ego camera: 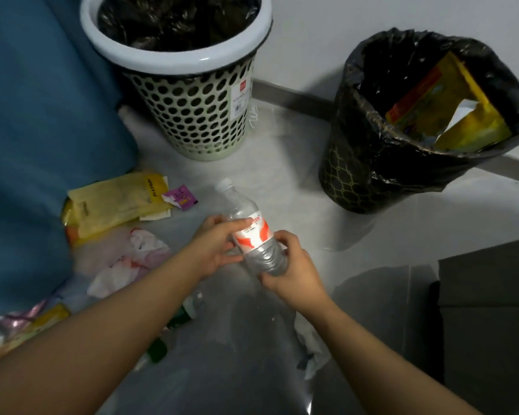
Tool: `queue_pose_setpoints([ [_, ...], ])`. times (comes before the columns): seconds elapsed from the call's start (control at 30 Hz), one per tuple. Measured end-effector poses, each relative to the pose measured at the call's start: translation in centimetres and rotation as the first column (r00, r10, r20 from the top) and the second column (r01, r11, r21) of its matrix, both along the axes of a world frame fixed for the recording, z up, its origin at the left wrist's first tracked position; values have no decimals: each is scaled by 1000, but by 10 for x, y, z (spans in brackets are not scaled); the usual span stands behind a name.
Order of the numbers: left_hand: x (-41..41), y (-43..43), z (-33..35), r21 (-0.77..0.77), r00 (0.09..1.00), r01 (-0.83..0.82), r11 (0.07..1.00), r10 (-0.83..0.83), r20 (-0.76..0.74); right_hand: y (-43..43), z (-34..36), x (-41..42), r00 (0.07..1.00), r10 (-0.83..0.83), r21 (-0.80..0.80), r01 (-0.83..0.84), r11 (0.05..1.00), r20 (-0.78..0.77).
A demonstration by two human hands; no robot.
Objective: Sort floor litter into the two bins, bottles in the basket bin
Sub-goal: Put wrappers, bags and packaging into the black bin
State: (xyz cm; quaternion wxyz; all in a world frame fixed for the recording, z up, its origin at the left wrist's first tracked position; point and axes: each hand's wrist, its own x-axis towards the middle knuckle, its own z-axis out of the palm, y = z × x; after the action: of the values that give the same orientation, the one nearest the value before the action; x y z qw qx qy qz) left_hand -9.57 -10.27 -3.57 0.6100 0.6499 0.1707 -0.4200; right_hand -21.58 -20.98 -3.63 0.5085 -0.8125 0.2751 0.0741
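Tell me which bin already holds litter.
The black-bagged bin on the right: a yellow packet sits inside. The perforated basket bin shows only its black liner.

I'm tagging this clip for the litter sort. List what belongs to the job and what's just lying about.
Job: bottle, held in left hand and right hand; basket bin; black bin; floor litter: yellow packets, purple wrapper, crumpled bag.
Lying about: blue cushion at left; grey box at right.
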Motion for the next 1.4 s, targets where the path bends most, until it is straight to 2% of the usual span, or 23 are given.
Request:
queue_pose_setpoints([
  [0.27,18,25,66,-103,926,-208,973,230,299,7,44,43,962,103,-114,-76,991,255],
  [0.5,51,29,148,-202,726,-130,971,232,648,8,102,89,906,122,-214,-35,976,406],
  [0.6,67,32,178,-231,651,-119,966,251,716,7,130,113,873,104,-228,9,974,477],
  [0.73,92,31,208,-323,564,-184,928,369,739,6,165,141,836,53,-216,80,973,546],
  [0.87,118,26,228,-395,409,-242,886,462,787,3,181,157,826,4,-177,115,977,564],
  [0.93,132,22,227,-343,341,-280,897,426,838,3,183,162,830,-20,-164,133,977,557],
  [1.0,145,19,219,-239,312,-319,917,340,887,3,182,164,833,-28,-163,141,977,552],
  [1.17,162,13,192,65,368,-314,947,58,928,-1,170,165,870,-35,-171,136,976,491],
  [1.3,166,6,188,156,363,-247,956,-58,930,-3,162,166,884,-41,-191,146,971,467],
  [1.4,171,-1,191,169,345,-250,953,-75,935,-3,157,166,895,-45,-195,145,970,443],
])
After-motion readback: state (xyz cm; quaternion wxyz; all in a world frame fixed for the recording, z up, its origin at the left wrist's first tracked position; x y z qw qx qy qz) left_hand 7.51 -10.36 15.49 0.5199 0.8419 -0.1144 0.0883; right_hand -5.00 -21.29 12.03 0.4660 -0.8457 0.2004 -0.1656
